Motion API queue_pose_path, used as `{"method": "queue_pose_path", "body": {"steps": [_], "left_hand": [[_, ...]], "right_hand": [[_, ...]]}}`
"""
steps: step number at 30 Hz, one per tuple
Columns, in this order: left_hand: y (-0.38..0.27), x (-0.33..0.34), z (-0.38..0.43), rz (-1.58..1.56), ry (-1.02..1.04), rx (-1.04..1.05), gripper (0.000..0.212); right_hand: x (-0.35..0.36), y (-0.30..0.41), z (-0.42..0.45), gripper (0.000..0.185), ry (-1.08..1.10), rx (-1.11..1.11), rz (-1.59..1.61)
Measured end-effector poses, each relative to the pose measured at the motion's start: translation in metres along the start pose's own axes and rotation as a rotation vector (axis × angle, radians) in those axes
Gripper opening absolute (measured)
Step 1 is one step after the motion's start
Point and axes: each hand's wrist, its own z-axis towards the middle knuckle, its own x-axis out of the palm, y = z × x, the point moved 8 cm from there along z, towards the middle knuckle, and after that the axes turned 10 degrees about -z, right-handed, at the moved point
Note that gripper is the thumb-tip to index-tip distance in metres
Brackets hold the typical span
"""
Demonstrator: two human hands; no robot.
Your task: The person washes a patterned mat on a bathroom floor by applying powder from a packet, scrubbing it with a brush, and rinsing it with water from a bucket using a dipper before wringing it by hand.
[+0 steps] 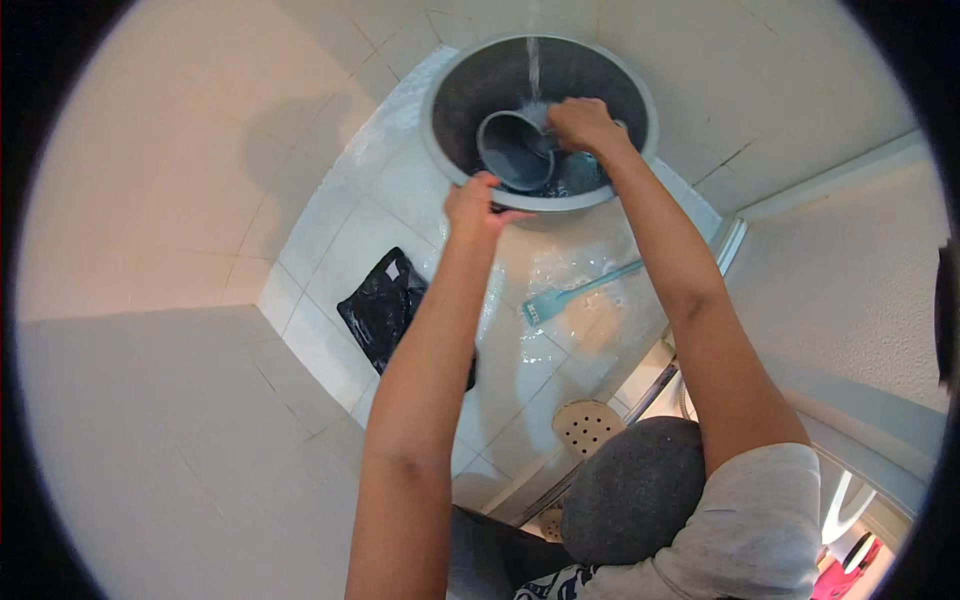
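Observation:
A large grey plastic tub (pixel 544 204) stands on the wet floor, with some water in it. My left hand (pixel 472 204) grips its near rim, the fingers over the edge and the thumb along the outer wall. Inside the tub, a grey round dipper (pixel 516 150) lies tilted with its mouth facing up towards me. My right hand (pixel 586 126) is closed in a fist at the dipper's right side, seemingly around its handle, which the hand mostly hides. A thin stream of water (pixel 533 67) falls into the tub just behind the dipper.
A folded wet black cloth (pixel 386 307) lies on the white tiles (pixel 330 352), partly behind my left forearm. A light-blue long-handled brush (pixel 551 304) rests in suds near my right forearm. Tiled walls (pixel 172 172) close in the left; a door (pixel 847 285) is on the right.

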Motion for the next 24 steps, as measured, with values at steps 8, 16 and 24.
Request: {"method": "queue_pose_path", "body": {"steps": [8,16,24], "left_hand": [[-0.048,-0.035,-0.001,0.043,-0.200,0.148,0.019],[-0.098,-0.051,0.040,-0.082,-0.190,0.169,0.014],[-0.121,-0.046,0.032,0.025,-0.176,0.248,0.013]], "right_hand": [[-0.034,-0.062,-0.020,0.020,-0.975,0.291,0.732],[0.201,-0.088,0.029,0.024,-0.504,0.564,0.848],[0.238,-0.044,0.077,0.047,-0.063,0.254,0.289]]}}
